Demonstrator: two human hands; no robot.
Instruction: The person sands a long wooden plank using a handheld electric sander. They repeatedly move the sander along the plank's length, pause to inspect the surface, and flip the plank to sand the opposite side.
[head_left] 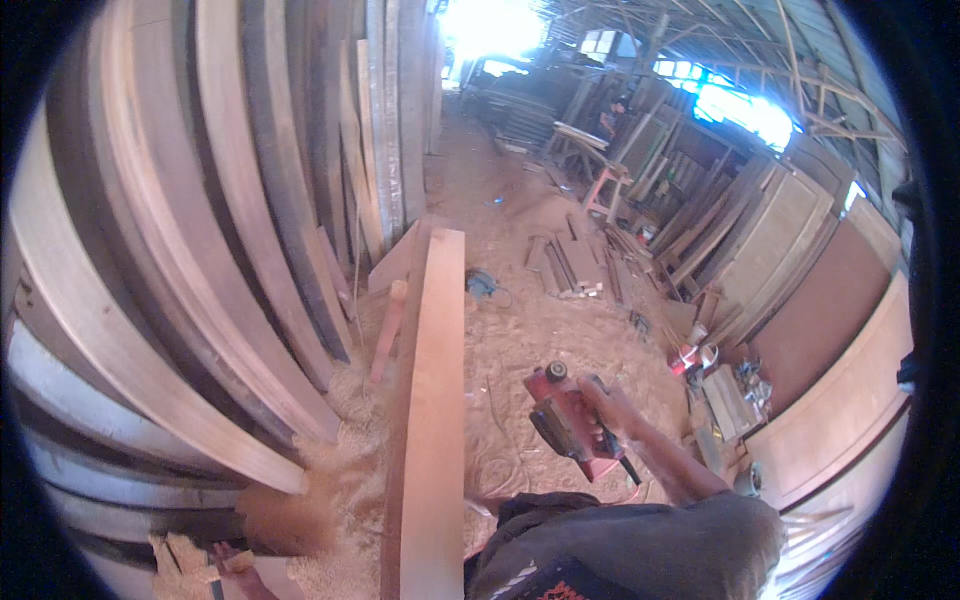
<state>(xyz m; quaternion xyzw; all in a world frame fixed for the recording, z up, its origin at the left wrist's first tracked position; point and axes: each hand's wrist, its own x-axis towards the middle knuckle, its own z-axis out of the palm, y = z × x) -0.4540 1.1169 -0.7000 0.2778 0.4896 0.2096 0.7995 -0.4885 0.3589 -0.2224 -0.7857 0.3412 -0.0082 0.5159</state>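
So right now my right hand is wrapped tight around the handle of a red electric planer, grip fully closed on it. The planer is lifted clear of the wood and held out to the right of the long plank, not touching it. The plank stands on edge, running away from me with its narrow top face up, just left of my body.

My left hand is down at the bottom left corner, near the low end of the stack. It's mostly cut off by the rim, so I honestly can't tell whether the fingers are open or closed on anything.

How far along? My read is that a fair bit of planing is already done. There's a thick drift of fresh shavings piled along the left foot of the plank, and sawdust all over the floor. The visible top face looks pale, even and clean. Whether the far end or the other faces are finished I can't judge from here.

Leaning planks fill the whole left side, with more boards and door panels along the right wall.
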